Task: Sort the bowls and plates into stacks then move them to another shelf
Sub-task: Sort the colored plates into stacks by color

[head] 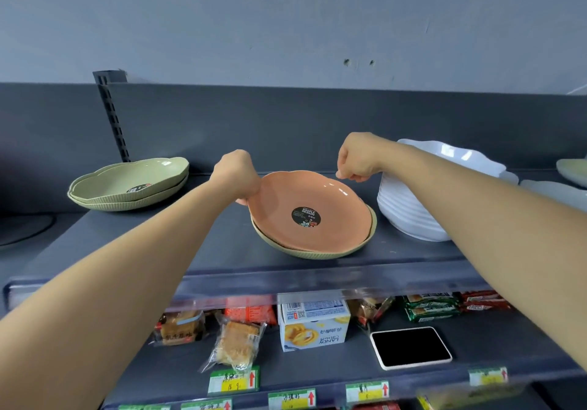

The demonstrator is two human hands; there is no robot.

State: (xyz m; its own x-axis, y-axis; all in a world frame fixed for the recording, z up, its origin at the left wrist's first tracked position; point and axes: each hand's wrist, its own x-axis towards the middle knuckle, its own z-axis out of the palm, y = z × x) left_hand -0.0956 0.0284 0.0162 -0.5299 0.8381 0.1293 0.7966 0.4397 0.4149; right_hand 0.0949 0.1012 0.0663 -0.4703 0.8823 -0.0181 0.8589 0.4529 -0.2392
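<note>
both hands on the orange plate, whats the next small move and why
Probably lift the orange plate straight up off the green plate it sits in. The left hand and right hand pinch its opposite rims, and the colours are mixed; the green one seems to belong with the green stack at left.

"SIMPLE DESIGN" is printed on a round black sticker (306, 216) in the middle of the orange plate (336, 228). On the lower shelf (317, 366), "LANDY" is seen upside down on a white-and-blue box (313, 324). "18 9" is handwritten on a price tag (234, 379) bearing a red arrow. The writing on the neighbouring tags (367, 392) cannot be made out.
</note>
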